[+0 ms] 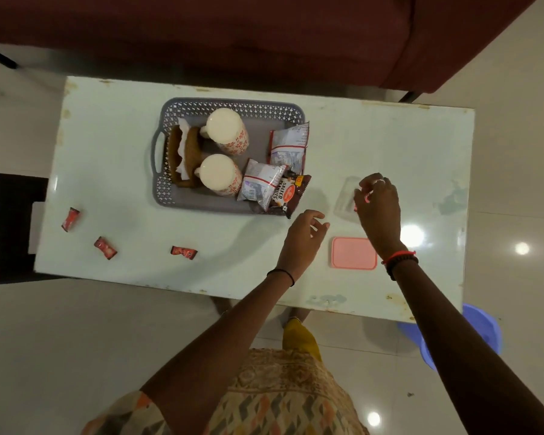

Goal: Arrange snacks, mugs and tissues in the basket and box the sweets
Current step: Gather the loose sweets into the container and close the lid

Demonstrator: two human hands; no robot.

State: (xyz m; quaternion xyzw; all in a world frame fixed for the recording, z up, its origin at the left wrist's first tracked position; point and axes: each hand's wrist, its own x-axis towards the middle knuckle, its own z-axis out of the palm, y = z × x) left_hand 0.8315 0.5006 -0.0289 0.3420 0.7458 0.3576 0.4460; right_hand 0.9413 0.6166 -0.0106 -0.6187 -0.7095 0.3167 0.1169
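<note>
To the right of the basket (233, 105), apart from it, the clear box (343, 196) sits open on the table (107, 152). The right hand (379, 205) is over the box's far-from-basket side, fingers bent down at its rim (whether they actually pinch it I cannot tell). The left hand (303, 233) hovers off the basket's near right corner, fingers loosely spread, holding nothing. The pink lid (354, 253) lies flat, nearer the person than the box. In the basket stand two mugs (225, 130), tissues (182, 152) at its left end and snack packets (288, 146) at its right. Three red sweets (105, 247) lie scattered on the table, near-left of the basket.
</note>
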